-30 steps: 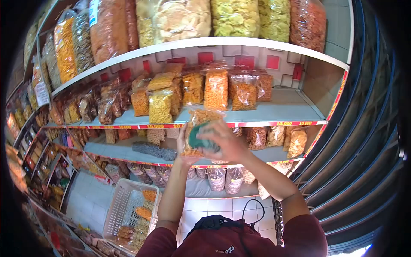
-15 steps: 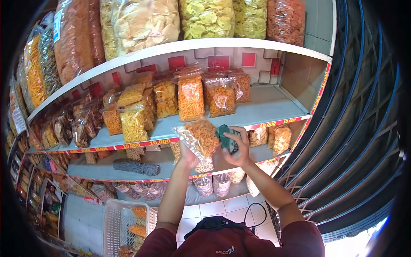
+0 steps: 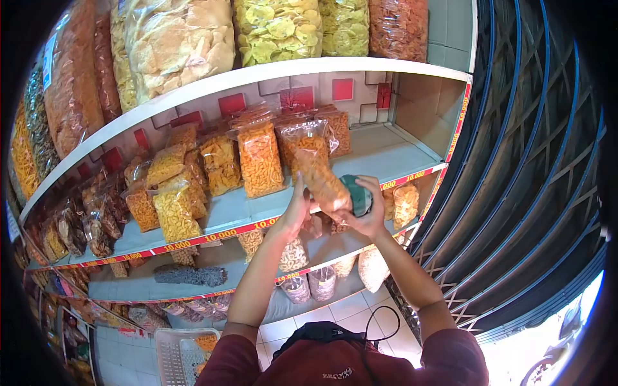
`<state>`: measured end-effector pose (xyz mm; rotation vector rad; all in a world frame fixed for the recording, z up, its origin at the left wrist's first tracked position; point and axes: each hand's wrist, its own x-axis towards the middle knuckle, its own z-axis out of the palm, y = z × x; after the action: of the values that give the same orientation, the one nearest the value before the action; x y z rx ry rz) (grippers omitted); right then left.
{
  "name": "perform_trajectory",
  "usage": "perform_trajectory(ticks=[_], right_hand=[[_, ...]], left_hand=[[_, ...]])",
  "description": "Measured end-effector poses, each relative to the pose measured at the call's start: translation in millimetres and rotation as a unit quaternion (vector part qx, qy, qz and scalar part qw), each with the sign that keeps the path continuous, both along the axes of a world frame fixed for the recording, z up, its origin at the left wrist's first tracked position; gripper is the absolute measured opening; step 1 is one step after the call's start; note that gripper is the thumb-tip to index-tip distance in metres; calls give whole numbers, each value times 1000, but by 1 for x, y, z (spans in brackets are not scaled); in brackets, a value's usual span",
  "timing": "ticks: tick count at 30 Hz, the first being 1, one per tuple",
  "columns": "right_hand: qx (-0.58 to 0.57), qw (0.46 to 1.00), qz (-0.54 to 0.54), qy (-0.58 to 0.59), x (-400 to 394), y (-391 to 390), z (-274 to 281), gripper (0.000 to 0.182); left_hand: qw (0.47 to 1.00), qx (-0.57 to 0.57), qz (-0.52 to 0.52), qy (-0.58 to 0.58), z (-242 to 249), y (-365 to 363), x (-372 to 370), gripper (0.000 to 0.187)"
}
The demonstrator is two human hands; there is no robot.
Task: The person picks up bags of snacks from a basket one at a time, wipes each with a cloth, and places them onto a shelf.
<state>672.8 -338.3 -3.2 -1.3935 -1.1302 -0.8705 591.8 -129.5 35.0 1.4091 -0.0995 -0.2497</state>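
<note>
Between my hands, just in front of the middle shelf's edge, a clear bag of orange-brown snacks [image 3: 324, 184] is tilted, its upper end leaning left. My left hand [image 3: 297, 209] is at the bag's left side, fingers pointing up along it and thumb toward it. My right hand [image 3: 368, 215] is wrapped round a rounded green handheld device [image 3: 358, 195] with a dark face, whose exact kind I cannot make out. The right fingers and thumb also reach the bag's lower end. Behind stands an upright bag of orange snacks [image 3: 260, 157].
Several snack bags line the middle shelf [image 3: 386, 151], with red and yellow price strips along its edge. Large chip bags [image 3: 278, 29] stand above. A grey duster [image 3: 191, 275] lies on the lower shelf. At floor level is a white basket [image 3: 168, 360]; a folding metal gate [image 3: 515, 167] borders the right.
The snack bag has turned from its broad side to a narrower, slanted view and risen slightly. My right hand with the green device has come against it. The view has shifted right.
</note>
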Motion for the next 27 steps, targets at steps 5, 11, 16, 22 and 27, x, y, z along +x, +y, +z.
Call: perform_trajectory(ticks=[5, 11, 16, 22, 27], right_hand=[[42, 971, 77, 223, 23, -17, 7, 67], [23, 970, 73, 232, 71, -35, 30, 56], [-19, 973, 22, 231, 140, -47, 48, 53], [-82, 974, -29, 211, 213, -50, 55, 47], [-148, 970, -5, 193, 256, -40, 51, 44]], left_hand=[[973, 101, 165, -122, -22, -15, 64, 86], [944, 138, 215, -209, -7, -46, 88, 73], [922, 143, 254, -255, 7, -69, 127, 47], [844, 264, 347, -313, -22, -77, 211, 50], [801, 267, 396, -362, -46, -72, 254, 57]])
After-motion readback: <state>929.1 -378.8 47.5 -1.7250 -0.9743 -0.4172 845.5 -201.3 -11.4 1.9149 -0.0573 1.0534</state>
